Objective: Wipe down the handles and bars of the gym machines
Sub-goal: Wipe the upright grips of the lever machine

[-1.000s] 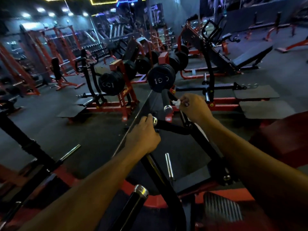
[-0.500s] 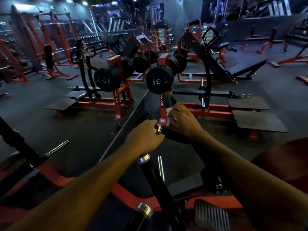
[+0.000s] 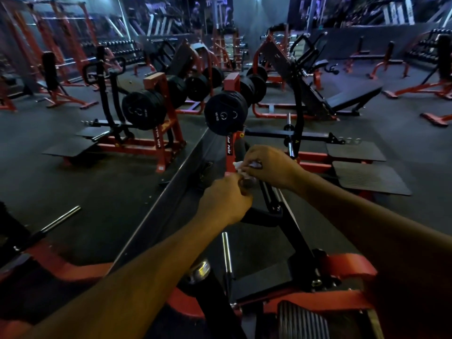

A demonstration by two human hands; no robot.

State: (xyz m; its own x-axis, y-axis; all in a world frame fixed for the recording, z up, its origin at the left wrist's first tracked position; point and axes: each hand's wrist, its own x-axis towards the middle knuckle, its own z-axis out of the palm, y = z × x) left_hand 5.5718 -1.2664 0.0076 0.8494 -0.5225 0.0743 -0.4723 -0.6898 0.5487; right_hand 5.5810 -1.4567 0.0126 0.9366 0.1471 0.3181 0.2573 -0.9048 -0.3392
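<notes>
My right hand [image 3: 267,166] pinches a white wipe [image 3: 238,165], mostly hidden under its fingers. My left hand [image 3: 223,203] curls around the black handle [image 3: 247,183]; its fingertips I can't see.

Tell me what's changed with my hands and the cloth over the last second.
The right hand slid the white cloth down the black handle toward the left hand; the two hands now nearly meet. The left hand stayed gripping the same bar end. The weight plates ahead did not move.
</notes>
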